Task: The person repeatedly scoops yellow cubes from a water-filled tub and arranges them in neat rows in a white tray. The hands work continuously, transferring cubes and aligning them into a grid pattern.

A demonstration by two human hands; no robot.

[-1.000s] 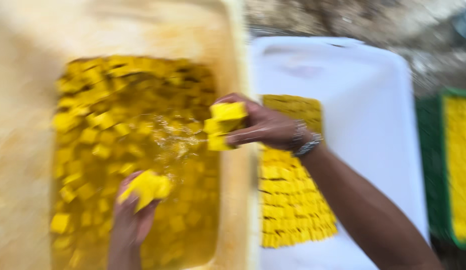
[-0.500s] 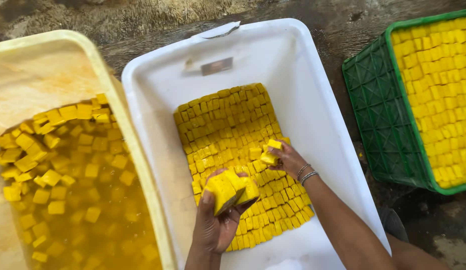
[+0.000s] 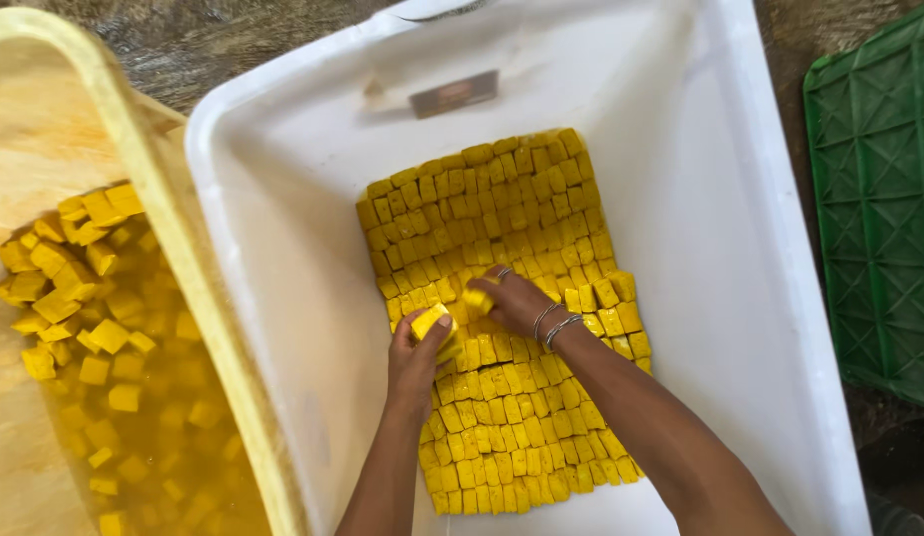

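A white plastic tub (image 3: pixel 283 199) holds a tight layer of small yellow cubes (image 3: pixel 512 208) laid in rows on its floor. My left hand (image 3: pixel 414 359) grips a yellow cube (image 3: pixel 429 322) just above the left edge of that layer. My right hand (image 3: pixel 517 298), with thin bangles on the wrist, presses another yellow cube (image 3: pixel 477 298) down among the rows, close beside the left hand. Both forearms reach in from the bottom of the view.
At the left stands a cream tub (image 3: pixel 154 189) of yellow liquid with several loose yellow cubes (image 3: pixel 75 298) floating in it. A green plastic crate (image 3: pixel 869 208) sits at the right edge. Rough ground (image 3: pixel 234 40) shows behind the tubs.
Both hands came from the cream tub across to the white tub carrying cubes. The view closed in on the white tub, and the left hand now holds fewer cubes.
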